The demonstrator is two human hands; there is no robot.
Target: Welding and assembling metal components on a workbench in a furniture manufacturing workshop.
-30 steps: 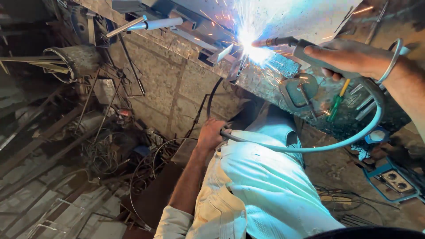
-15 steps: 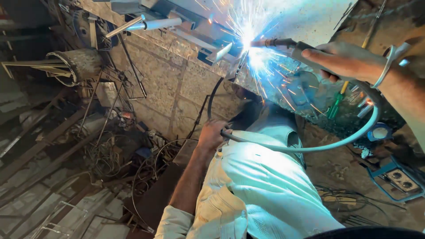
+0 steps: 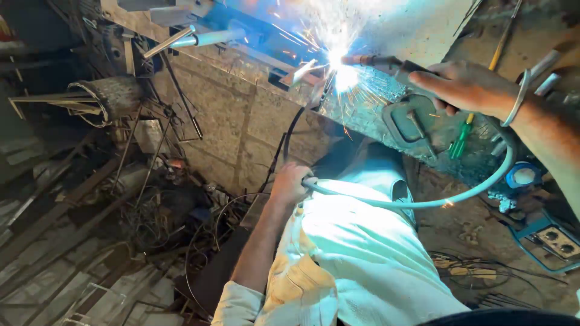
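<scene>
Pretty clearly a metalworking shop. The welding arc (image 3: 339, 67) threw sparks off a steel workpiece (image 3: 386, 30); left of it lay scrap rods and wire (image 3: 151, 211) over a grimy floor, and right of it sat a screwdriver (image 3: 460, 140) and a blue power box (image 3: 553, 238).

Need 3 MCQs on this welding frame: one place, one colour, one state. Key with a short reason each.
1. Where does the left hand rest?
A. on the cable at the thigh
B. on the steel plate
C. on the floor

2. What colour is the screwdriver handle?
A. red
B. green
C. black

3. What is the state of the torch in the right hand?
A. idle, no arc
B. lying on the floor
C. arcing, throwing sparks

Key: 1 A, the fingers wrap the pale cable above the light trousers. 2 B, the handle under the right hand is green. 3 C, a bright flash and sparks spread from its tip.
</scene>
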